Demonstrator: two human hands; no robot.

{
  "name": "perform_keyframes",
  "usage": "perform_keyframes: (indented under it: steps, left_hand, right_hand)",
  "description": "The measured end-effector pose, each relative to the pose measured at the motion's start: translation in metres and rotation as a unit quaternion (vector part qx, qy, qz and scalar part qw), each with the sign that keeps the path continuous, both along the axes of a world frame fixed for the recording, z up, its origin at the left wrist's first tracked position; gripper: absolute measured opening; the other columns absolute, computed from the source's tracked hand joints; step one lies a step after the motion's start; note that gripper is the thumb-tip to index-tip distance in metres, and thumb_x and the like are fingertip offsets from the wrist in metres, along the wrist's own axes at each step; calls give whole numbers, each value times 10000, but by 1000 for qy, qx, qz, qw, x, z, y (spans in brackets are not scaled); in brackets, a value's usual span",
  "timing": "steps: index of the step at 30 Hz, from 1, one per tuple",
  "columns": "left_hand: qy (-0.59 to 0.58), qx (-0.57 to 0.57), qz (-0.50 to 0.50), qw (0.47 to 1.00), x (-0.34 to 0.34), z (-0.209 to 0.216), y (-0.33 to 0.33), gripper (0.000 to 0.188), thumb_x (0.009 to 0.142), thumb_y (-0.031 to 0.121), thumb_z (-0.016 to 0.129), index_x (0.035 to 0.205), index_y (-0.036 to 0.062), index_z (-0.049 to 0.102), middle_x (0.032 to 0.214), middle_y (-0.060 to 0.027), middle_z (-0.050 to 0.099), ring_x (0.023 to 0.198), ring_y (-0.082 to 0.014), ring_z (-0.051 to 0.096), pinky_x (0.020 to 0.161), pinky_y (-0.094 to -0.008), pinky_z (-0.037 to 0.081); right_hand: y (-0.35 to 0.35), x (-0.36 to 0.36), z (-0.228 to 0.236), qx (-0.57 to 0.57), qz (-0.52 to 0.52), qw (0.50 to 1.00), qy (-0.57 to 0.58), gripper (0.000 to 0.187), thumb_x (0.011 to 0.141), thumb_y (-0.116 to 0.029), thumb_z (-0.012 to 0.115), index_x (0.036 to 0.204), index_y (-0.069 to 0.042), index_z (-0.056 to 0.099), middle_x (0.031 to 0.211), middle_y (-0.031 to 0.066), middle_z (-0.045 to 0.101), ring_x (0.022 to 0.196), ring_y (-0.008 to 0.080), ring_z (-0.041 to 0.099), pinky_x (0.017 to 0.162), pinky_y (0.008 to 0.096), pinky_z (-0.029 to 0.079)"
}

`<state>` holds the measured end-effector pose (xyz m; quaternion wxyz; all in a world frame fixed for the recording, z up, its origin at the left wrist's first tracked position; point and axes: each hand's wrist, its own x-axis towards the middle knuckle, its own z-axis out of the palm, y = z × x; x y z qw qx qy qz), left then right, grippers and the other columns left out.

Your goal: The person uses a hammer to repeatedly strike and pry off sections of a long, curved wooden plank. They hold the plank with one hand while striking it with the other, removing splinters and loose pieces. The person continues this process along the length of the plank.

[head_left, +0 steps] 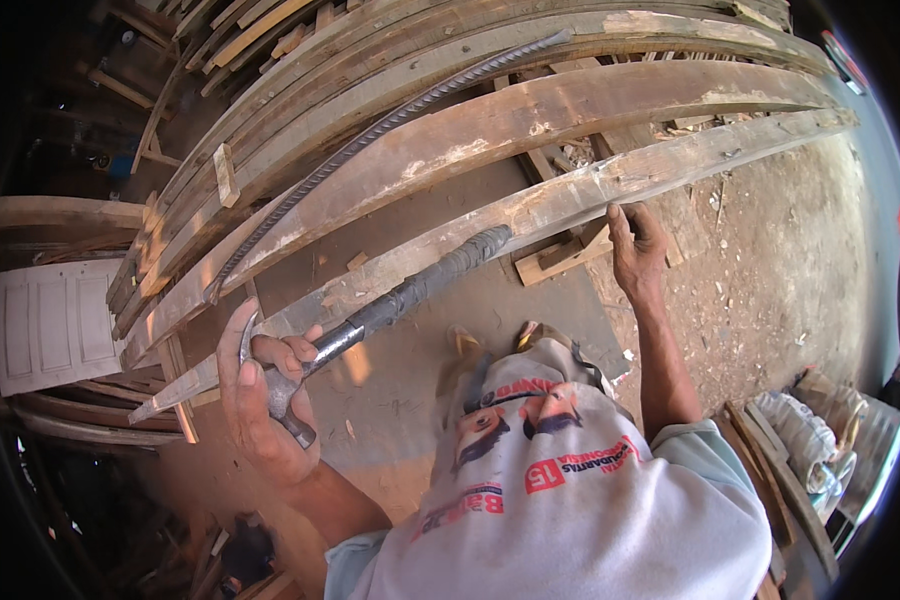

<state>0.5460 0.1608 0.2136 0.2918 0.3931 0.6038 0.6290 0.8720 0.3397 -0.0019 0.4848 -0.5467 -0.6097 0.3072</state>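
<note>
My left hand (266, 430) is closed around the head end of a claw hammer (410, 295). The hammer's handle, wrapped in black tape, slants up to the right, its end overlapping the nearest wooden beam (690, 165) in the picture. At that beam's near edge is my right hand (638, 255), with its thumb and curled fingers drawn together. Whether those fingers grip the edge or hold something small cannot be made out. Beyond lies a second, broader beam (490, 140). A ribbed steel bar (370, 140) runs along its far side.
More long beams (300, 100) are stacked farther off. Short wood blocks (560, 260) lie under the near beam, and wood chips dot the floor (790, 270). A white panelled door (60, 325) is at the left. Sacks (800, 430) and boards (790, 490) lie at the lower right.
</note>
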Motion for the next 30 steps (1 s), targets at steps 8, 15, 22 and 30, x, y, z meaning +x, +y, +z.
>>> perform_keyframes:
  steps: [8,15,22,30]
  left_hand:
    - [-55,73,-147,985,35,44,35,689,973,250,487,1512,-126,280,876,-51,439,912,-187,485,1097,-466,370]
    - [-167,113,-228,952,26,52,64,591,982,194,466,1468,-108,319,979,-76,450,1007,-214,465,1127,-470,279]
    - [-126,129,-256,950,53,57,95,593,937,244,498,1408,-101,392,1032,-115,504,1035,-224,491,1089,-450,319]
    - [-4,78,-261,962,81,72,114,612,903,262,534,1381,-106,427,1097,-146,518,1052,-231,520,1017,-385,412]
  right_hand:
    - [-17,-5,4,-52,30,998,14,257,1001,-225,665,914,17,658,801,79,624,750,146,577,700,300,477]
    - [-22,-13,6,-7,21,1000,-9,250,984,-192,679,872,24,621,741,80,558,684,152,518,635,318,441]
    - [-32,-40,11,-44,16,999,-15,252,977,-208,683,875,19,641,755,111,576,695,198,574,645,343,470]
    - [-26,-86,17,-1,112,993,-47,188,947,-164,683,907,16,643,825,161,596,711,311,609,629,388,483]
